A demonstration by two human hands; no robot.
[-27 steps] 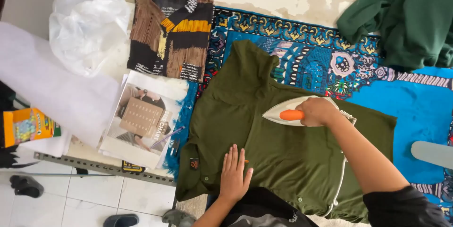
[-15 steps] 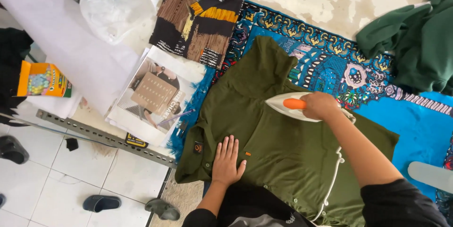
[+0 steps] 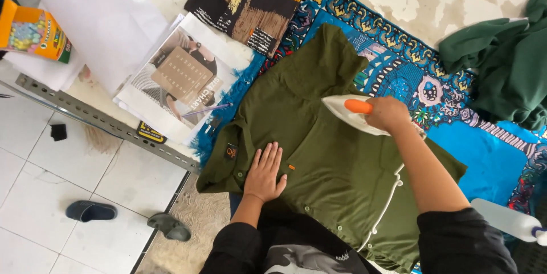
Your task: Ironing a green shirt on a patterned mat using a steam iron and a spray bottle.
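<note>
Iron [image 3: 348, 110] slid left, olive shirt [image 3: 336, 160] flat, L hand [image 3: 264, 174] pressing

A shirt [image 3: 330, 166] lies on the rug [image 3: 410, 74] before me; my left hand [image 3: 265, 172] rests on it, my right hand [image 3: 388, 113] holds the iron [image 3: 347, 113] farther back.

Bare green shirt [image 3: 342, 177] between hands (iron [image 3: 350, 113] above)
</note>
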